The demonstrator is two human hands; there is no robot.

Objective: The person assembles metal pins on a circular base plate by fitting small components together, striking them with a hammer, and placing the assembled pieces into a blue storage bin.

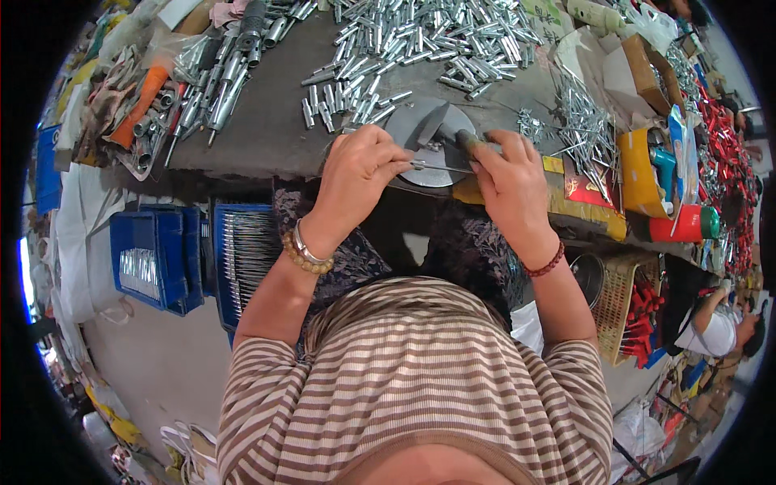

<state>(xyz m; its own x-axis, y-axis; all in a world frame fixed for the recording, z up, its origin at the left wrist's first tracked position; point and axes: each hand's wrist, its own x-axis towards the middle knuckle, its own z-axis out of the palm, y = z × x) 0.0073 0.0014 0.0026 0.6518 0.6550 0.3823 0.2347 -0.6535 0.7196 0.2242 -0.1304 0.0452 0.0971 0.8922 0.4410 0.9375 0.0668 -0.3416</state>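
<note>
My left hand (pixel 364 166) is closed in a pinch on one end of a thin metal rod (pixel 444 167), near a small wider fitting on it. At the rod's other end, my right hand (pixel 509 174) has its thumb and fingers closed on it. The rod lies level over the near part of a round grey metal plate (pixel 436 177) at the table's front edge. On that plate rests a hammer (pixel 434 123), its dark handle running under my right fingers; whether they touch it I cannot tell. Tiny metal bits (pixel 436 147) lie beside the hammer.
Many shiny metal tubes (pixel 436 36) are heaped beyond the plate. Thin rods (pixel 586 129) lie piled at right, near a yellow container (pixel 638 170) and a red jar (pixel 679 224). Screwdriver-like tools (pixel 218 97) lie at left. Blue bins (pixel 149 259) stand below left, a basket (pixel 621 315) below right.
</note>
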